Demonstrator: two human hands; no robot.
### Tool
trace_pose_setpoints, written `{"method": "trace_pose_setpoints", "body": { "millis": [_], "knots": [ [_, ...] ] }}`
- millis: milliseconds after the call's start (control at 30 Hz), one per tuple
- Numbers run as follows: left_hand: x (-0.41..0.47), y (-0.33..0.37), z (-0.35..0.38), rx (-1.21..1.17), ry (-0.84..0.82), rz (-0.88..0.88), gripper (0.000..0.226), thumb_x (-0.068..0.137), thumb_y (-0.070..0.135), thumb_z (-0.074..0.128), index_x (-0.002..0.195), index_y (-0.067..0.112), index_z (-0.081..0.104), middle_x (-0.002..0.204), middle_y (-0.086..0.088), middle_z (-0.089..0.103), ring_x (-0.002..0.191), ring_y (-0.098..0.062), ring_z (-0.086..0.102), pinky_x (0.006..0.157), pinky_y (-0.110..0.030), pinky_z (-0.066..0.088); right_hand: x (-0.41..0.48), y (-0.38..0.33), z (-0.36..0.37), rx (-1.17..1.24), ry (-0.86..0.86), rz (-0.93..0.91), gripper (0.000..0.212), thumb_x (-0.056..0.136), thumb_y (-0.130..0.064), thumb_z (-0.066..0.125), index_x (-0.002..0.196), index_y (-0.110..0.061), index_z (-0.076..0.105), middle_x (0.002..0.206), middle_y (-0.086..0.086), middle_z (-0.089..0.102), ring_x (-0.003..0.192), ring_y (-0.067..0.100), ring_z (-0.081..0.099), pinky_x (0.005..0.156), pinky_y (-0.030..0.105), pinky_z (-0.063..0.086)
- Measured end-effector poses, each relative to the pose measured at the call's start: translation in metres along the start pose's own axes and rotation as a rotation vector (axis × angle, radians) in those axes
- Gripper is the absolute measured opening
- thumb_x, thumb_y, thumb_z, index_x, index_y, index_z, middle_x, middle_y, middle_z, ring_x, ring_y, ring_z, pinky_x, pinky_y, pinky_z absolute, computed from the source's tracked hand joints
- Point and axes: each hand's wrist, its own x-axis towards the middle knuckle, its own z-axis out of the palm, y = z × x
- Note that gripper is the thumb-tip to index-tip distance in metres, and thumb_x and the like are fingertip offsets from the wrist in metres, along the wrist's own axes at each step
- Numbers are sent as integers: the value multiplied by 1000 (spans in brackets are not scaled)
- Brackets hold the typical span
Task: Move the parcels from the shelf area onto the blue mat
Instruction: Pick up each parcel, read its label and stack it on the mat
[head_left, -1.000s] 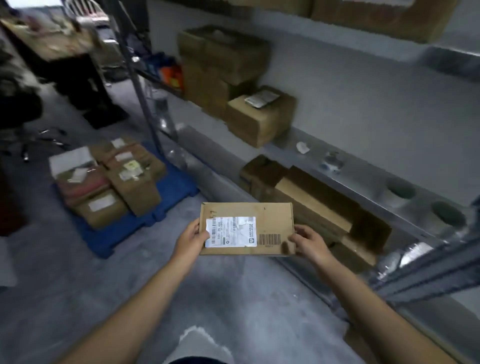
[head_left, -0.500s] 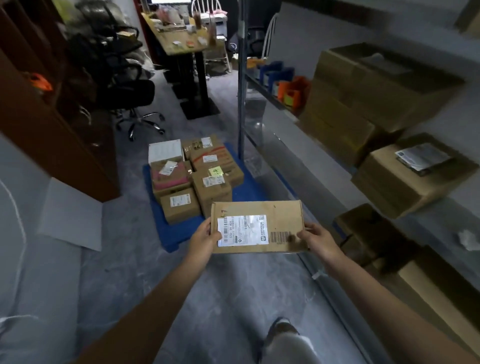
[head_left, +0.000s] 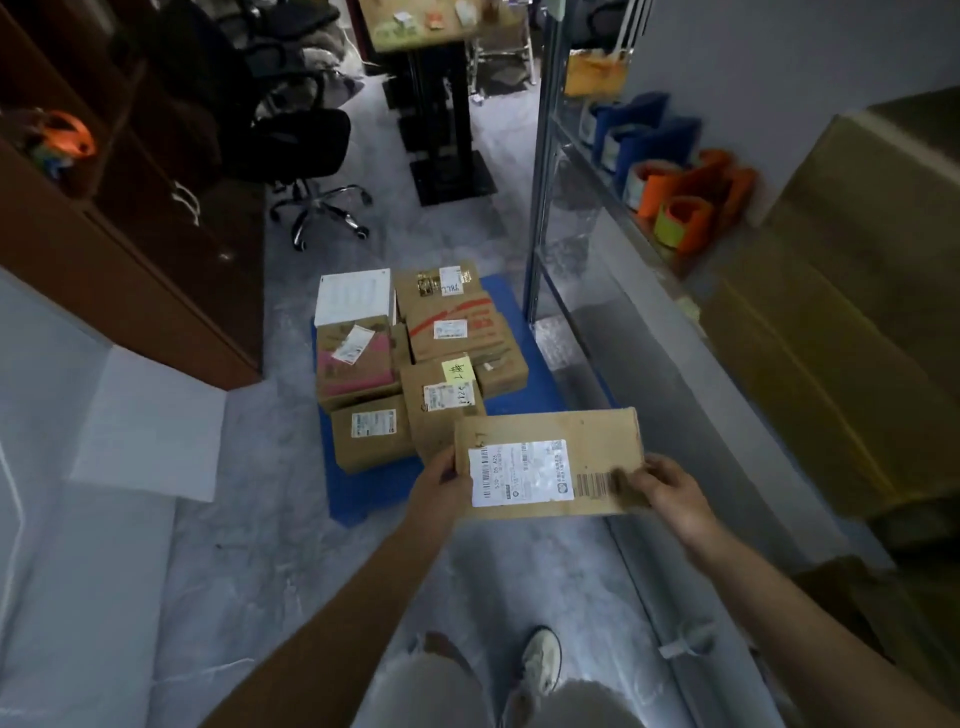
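Flat parcel (head_left: 550, 462) gripped at both ends by left hand (head_left: 439, 486) and right hand (head_left: 670, 491), mid-frame, near blue mat (head_left: 540, 384).

White label (head_left: 522, 473) on held parcel (head_left: 597, 434): barcodes, print too blurred to read.

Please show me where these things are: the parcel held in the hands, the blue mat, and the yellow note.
held parcel (head_left: 545, 470): head view, on its white shipping label.
blue mat (head_left: 371, 493): head view, on the bare near corner.
yellow note (head_left: 457, 370): head view, on the middle of the paper.
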Motion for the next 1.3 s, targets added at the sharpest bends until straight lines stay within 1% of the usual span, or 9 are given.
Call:
{"method": "trace_pose_setpoints", "body": {
  "millis": [100,267,433,567,700,833,1100,1200,1300],
  "knots": [
    [49,13,20,12,44,-14,41,91,2,53,125,22,64,114,-2,70,104,-20,67,93,-43,54,56,-21,4,-54,-34,-10,31,91,-11,63,120,-8,53,117,10,60,91,12,58,72,19,44],
    [139,21,42,-23,70,-74,40,92,3,53,122,27,64,113,-2,70,102,-19,68,90,-42,57,158,-44,18,-151,-57,-1,47,89,-6,58,134,-7,49,134,18,50,128,32,45,108,51,37],
    [238,9,64,-53,43,-195,32,90,-6,49,120,3,58,113,-18,65,106,-32,64,92,-50,54,256,-57,37,-249,19,67,47,89,-2,60,135,-2,47,131,22,51,124,40,47,104,55,40],
    [318,-11,87,-3,50,-220,44,88,-6,52,129,7,47,127,-16,54,115,-31,56,99,-48,49,335,-47,67,-417,53,156,55,87,-5,61,138,-1,40,135,21,41,130,38,36,106,51,34],
    [384,-33,121,156,-4,-308,87,91,13,62,154,0,3,159,-14,9,139,-31,31,110,-37,36,402,-34,93,-480,53,259,74,87,-11,62,149,-9,21,148,17,26,136,34,26,110,48,28],
    [439,-62,144,214,-11,-398,102,90,21,63,152,4,-17,159,-14,2,143,-33,23,116,-40,28,463,-10,128,-475,77,289,86,86,-21,66,151,-15,11,153,13,14,141,34,16,112,53,25],
    [517,-110,175,427,341,-370,109,83,26,66,152,9,-17,157,-7,-8,143,-31,-2,118,-43,10,578,52,169,-327,-61,310,78,84,-20,67,149,-17,23,142,14,39,126,35,45,100,53,45],
    [539,-128,190,430,346,-404,102,86,27,65,153,5,-8,155,-10,4,138,-31,11,115,-40,22,614,66,166,-324,-64,306,62,88,-36,66,140,-12,40,128,16,56,108,32,61,85,45,55],
    [566,-151,190,294,352,-495,93,91,27,62,155,8,-2,159,-10,8,139,-32,23,109,-39,32,641,82,172,-348,-66,327,65,86,-33,67,140,-14,38,129,10,51,111,29,56,85,43,54]
  ]
}}
